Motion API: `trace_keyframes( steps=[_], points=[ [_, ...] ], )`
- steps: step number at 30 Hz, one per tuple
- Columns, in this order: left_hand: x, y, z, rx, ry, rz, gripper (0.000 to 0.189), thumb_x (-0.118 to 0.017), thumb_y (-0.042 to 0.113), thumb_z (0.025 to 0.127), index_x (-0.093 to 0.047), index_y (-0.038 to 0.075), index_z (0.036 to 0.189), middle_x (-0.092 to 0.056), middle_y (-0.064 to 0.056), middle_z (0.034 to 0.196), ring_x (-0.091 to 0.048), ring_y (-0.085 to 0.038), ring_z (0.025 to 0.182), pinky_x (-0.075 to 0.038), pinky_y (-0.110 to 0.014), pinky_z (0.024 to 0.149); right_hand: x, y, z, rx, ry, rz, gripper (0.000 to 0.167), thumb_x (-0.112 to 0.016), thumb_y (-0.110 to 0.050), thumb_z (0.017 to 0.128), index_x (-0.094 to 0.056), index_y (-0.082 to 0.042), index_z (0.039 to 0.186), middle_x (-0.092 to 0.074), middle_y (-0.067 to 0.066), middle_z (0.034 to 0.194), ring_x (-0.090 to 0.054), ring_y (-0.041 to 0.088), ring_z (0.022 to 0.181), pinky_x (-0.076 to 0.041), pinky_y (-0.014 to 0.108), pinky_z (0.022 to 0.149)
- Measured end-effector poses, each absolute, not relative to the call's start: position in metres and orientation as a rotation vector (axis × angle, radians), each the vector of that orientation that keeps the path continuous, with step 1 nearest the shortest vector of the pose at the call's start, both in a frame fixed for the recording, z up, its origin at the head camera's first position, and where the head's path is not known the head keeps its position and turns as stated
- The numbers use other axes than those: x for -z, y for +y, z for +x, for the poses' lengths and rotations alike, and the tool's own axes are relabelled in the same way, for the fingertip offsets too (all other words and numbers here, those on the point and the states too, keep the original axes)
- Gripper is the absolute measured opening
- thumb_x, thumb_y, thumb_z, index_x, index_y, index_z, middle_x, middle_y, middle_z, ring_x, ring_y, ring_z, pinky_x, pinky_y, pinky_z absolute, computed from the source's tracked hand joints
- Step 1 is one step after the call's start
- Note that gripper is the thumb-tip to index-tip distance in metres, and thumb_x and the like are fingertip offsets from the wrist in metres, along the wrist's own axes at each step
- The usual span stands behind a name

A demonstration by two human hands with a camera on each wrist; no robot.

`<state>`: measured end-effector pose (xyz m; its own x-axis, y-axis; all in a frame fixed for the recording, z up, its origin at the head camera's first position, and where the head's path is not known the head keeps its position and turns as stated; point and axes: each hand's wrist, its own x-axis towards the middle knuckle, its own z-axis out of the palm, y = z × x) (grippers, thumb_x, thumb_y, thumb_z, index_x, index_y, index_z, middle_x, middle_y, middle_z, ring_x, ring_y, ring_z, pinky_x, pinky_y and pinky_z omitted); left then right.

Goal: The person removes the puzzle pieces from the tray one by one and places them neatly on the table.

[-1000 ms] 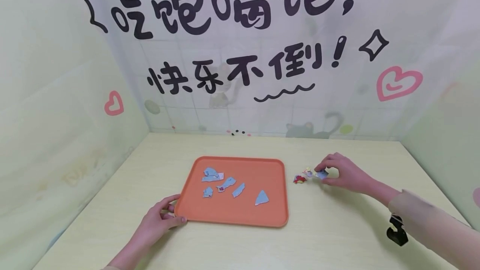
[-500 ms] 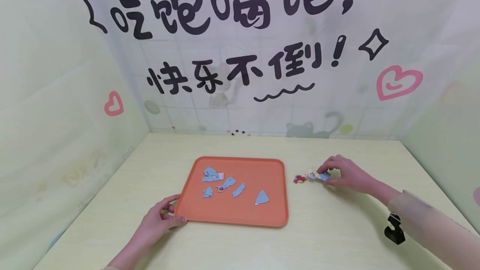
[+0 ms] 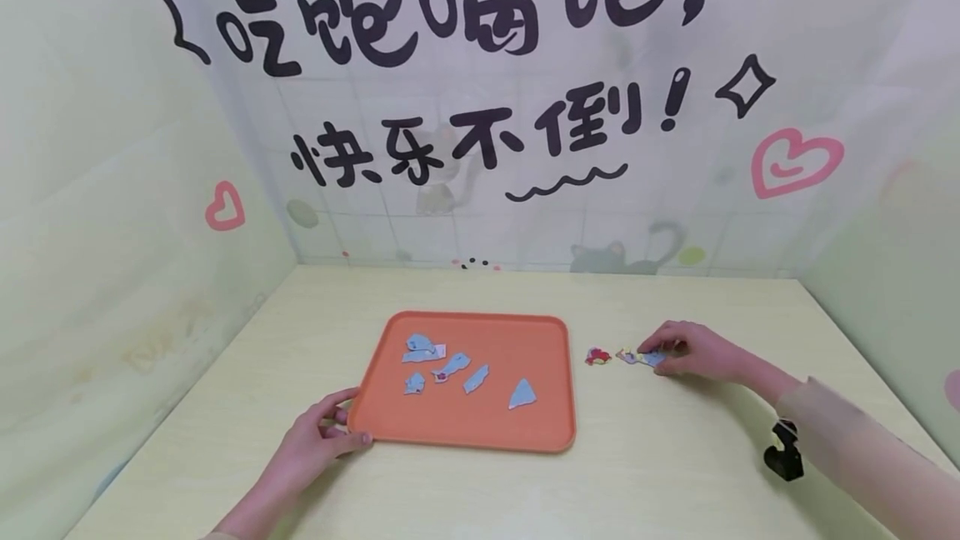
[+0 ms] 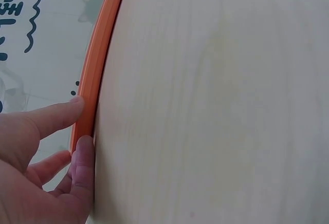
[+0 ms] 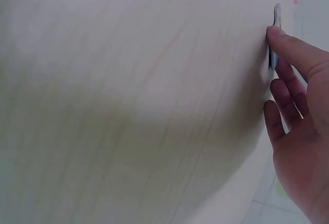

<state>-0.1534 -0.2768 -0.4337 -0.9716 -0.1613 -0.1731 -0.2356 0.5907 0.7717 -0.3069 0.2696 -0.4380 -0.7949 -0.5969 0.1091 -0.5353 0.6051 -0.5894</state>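
Note:
My right hand [image 3: 693, 348] pinches a thin, irregular light-blue puzzle piece [image 3: 652, 358] low over the table, right of the tray. A small pale yellow-and-lilac piece [image 3: 627, 355] lies against it or joined to it; I cannot tell which. To their left is a red piece [image 3: 597, 356]. My left hand [image 3: 318, 432] holds the front left corner of the orange tray [image 3: 480, 432], thumb at the front edge and fingers at the left side. On the tray are several light-blue pieces [image 3: 522, 394]. Edge-on in the right wrist view, the pinched piece [image 5: 276, 13] looks thin and dark.
A pale wooden table [image 3: 675, 473] bears the tray and pieces. Printed cloth walls [image 3: 480, 232] enclose its back and sides. A black object [image 3: 783, 450] hangs at the right sleeve [image 3: 847, 432].
My right hand has shifted slightly right and toward me with the light-blue piece. The pale yellow-and-lilac piece has moved right too, farther from the red piece. The left hand stays at the tray.

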Motion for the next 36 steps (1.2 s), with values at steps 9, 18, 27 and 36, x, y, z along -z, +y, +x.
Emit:
trace_keyframes(
  steps=[9,18,27,36],
  points=[
    [0.4317,-0.2767,-0.1548,-1.341,2.721,-0.336,0.076,-0.081,0.021,0.081,-0.045,0.010,0.147,-0.057,-0.010,0.113,-0.052,-0.016,0.085,-0.046,-0.023,0.063,0.4423,0.2747,-0.3097,1.009,2.662,-0.968,0.032,-0.074,-0.023,0.088,-0.072,-0.012,0.118,-0.064,0.007,0.112,-0.054,0.012,0.099,-0.044,0.022,0.081],
    [0.4313,-0.2760,-0.1546,-1.340,2.721,-0.335,0.076,-0.082,0.021,0.080,-0.046,0.011,0.146,-0.058,-0.010,0.112,-0.053,-0.016,0.085,-0.047,-0.023,0.064,0.4413,0.2739,-0.3090,0.989,2.663,-0.952,0.032,-0.073,-0.023,0.089,-0.071,-0.011,0.119,-0.064,0.007,0.113,-0.054,0.013,0.101,-0.045,0.022,0.083],
    [0.4311,-0.2756,-0.1531,-1.353,2.711,-0.345,0.076,-0.082,0.019,0.080,-0.045,0.010,0.146,-0.056,-0.011,0.113,-0.052,-0.016,0.084,-0.047,-0.023,0.063,0.4440,0.2732,-0.3087,0.989,2.674,-0.930,0.031,-0.074,-0.023,0.089,-0.071,-0.015,0.119,-0.063,0.005,0.114,-0.054,0.012,0.102,-0.045,0.022,0.085],
    [0.4326,-0.2768,-0.1535,-1.350,2.711,-0.353,0.076,-0.082,0.021,0.080,-0.046,0.011,0.146,-0.055,-0.010,0.111,-0.053,-0.016,0.083,-0.047,-0.023,0.062,0.4346,0.2669,-0.3052,0.935,2.704,-0.935,0.036,-0.076,-0.024,0.087,-0.069,-0.012,0.121,-0.064,0.007,0.116,-0.055,0.017,0.102,-0.046,0.024,0.086]
  ],
)
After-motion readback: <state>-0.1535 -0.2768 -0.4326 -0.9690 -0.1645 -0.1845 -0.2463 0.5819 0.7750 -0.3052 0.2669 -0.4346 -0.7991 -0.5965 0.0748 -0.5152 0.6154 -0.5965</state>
